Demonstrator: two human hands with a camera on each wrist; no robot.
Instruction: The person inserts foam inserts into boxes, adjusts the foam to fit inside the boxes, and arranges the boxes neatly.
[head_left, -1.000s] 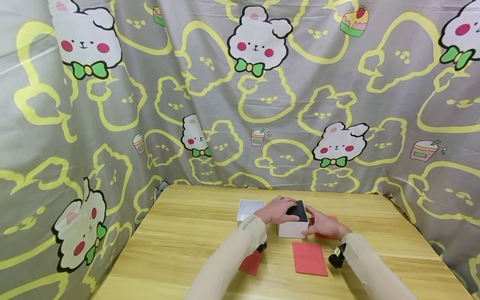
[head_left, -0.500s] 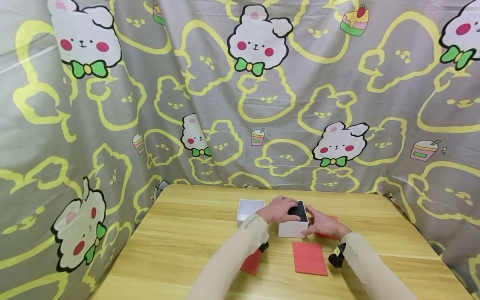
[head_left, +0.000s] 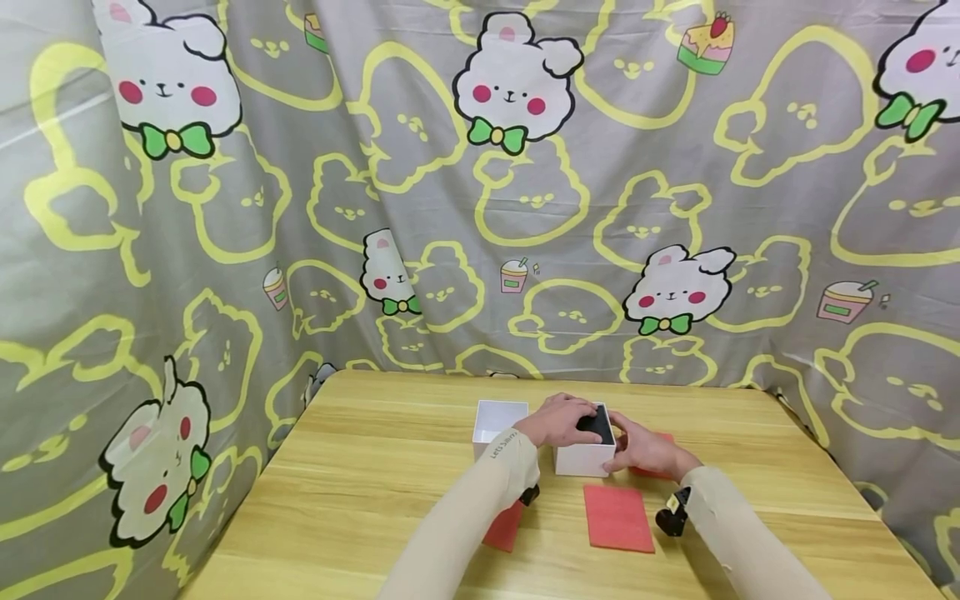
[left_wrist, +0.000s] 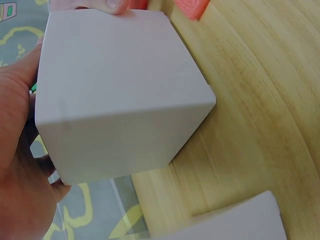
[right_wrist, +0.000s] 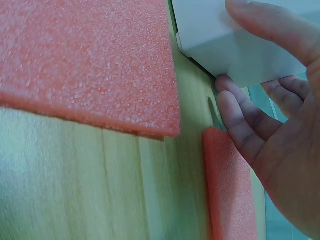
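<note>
Lower now: black insert (head_left: 602, 424) pinched by left hand (head_left: 559, 420) in likely stiff white box (head_left: 581, 460), clasped sensibly at three-o'clock wall by right hand (head_left: 645, 450).

White box (head_left: 582, 461): plain smooth faces, crisp edges, lightly rounded corners at the base. Stands upright on bench (head_left: 360, 467), base flat, open top facing up; one face toward the viewer. Black piece (head_left: 597, 427): dark, flat-looking upper surface, sits inside the box opening, near the rim. Left part hidden under the left fingers (head_left: 579, 408); its thickness and how deep it sits cannot be told.
</note>
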